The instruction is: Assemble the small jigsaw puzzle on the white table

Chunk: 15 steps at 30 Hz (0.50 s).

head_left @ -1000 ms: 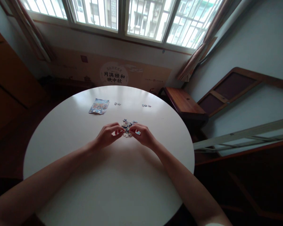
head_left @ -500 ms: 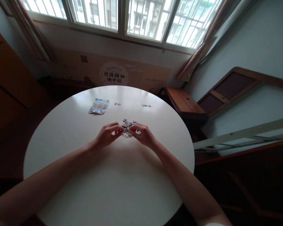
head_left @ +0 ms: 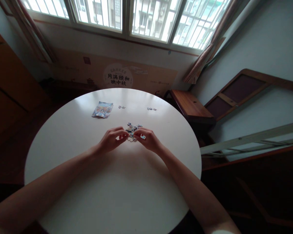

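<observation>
A small heap of jigsaw puzzle pieces (head_left: 131,129) lies near the middle of the round white table. My left hand (head_left: 114,138) is at the heap's left side, thumb and fingertips pinched together. From the right, my right hand (head_left: 148,138) reaches to the same heap, its thumb and fingers also closed in a pinch. The fingertips of both hands are close together over the pieces. Whatever lies between them is too small to make out. Part of the heap is hidden behind the fingers.
The white table (head_left: 107,195) carries a colourful printed packet (head_left: 102,110) at the back left. Beyond the heap lie a small group of puzzle pieces (head_left: 121,107) and another group (head_left: 151,109) further right. A wooden stool (head_left: 191,104) stands past the table's right edge.
</observation>
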{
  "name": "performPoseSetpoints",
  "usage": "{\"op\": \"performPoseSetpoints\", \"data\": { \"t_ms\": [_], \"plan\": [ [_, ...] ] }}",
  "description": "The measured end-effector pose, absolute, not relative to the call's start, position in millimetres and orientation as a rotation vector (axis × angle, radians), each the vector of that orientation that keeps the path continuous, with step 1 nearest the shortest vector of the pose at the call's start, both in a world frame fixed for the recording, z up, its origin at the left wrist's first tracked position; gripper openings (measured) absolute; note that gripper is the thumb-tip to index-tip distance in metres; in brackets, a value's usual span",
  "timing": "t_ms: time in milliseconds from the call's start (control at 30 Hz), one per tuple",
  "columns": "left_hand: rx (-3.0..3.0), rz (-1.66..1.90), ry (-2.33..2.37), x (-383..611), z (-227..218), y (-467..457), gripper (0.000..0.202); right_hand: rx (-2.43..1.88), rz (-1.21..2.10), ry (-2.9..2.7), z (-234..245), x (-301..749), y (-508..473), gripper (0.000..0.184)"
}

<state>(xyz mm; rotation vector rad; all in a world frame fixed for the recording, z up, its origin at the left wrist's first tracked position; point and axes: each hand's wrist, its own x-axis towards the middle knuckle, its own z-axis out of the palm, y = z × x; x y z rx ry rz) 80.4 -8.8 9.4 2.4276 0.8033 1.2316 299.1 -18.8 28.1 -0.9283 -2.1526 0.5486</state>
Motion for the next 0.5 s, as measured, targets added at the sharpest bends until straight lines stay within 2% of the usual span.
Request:
{"op": "performPoseSetpoints", "data": {
  "t_ms": [500],
  "plan": [
    [2.428,1.227,0.794,79.6,8.0,-8.0,0.011,-0.919,0.558,-2.155,28.3,299.9,-18.8,0.010]
  ]
}}
